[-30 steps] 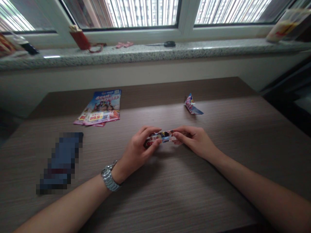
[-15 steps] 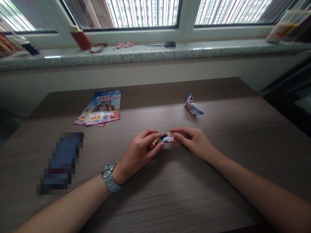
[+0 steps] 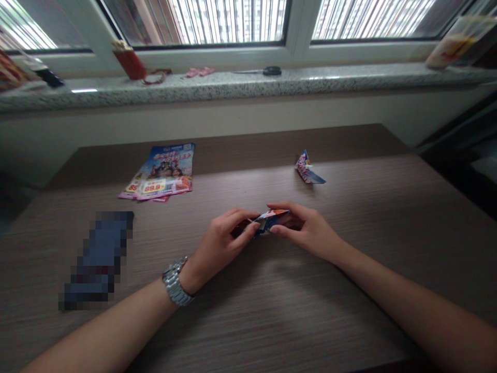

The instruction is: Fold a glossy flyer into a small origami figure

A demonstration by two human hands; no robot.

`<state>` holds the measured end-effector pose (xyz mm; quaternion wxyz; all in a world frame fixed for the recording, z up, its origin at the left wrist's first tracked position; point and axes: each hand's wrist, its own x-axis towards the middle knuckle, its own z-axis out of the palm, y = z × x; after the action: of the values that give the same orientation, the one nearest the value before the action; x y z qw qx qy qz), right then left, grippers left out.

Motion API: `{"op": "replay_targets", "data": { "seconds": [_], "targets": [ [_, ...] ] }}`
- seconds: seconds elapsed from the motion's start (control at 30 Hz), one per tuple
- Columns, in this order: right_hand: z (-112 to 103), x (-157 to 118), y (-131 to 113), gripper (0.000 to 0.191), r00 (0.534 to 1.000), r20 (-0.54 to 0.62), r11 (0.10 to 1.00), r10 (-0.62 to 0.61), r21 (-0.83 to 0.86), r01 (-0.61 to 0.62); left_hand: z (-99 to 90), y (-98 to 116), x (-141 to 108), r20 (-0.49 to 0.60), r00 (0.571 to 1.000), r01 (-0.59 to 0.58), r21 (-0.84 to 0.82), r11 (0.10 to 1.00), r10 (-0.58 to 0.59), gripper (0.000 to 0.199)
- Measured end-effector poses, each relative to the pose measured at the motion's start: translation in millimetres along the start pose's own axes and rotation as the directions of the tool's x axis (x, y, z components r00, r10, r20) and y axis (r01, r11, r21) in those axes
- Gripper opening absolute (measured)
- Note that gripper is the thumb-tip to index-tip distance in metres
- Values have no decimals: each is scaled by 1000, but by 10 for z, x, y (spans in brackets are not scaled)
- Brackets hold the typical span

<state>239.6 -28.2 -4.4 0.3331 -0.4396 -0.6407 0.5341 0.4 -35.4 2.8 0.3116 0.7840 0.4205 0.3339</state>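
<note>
The small folded piece of glossy blue, white and orange printed paper [image 3: 268,221], its long axis running roughly left to right, lies between the left hand [image 3: 229,235] and the right hand [image 3: 308,227], pinched by the fingers of both above the brown wood-grain table [image 3: 248,316]. A red upright container [image 3: 130,63] with pale contents at its top leans on the speckled grey stone windowsill [image 3: 217,89] at far left.

We saw a pixelated dark object [image 3: 99,259] near the desk's [image 3: 248,321] left edge, and a red container [image 3: 131,63] and black-handled tool [image 3: 272,71] by the windowsill's [image 3: 240,90] back edge.
</note>
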Motion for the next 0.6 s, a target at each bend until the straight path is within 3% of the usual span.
{"op": "replay_targets", "data": {
  "seconds": [0.37,0.6],
  "targets": [
    [61,14,-1,50,1000,22,986,20,165,-23,27,8,-8,-10,997,75,-76,994,-75,21],
    [51,17,-4,41,999,-6,987,35,154,-34,10,20,-18,8,998,63,-43,997,-62,21]
  ]
}}
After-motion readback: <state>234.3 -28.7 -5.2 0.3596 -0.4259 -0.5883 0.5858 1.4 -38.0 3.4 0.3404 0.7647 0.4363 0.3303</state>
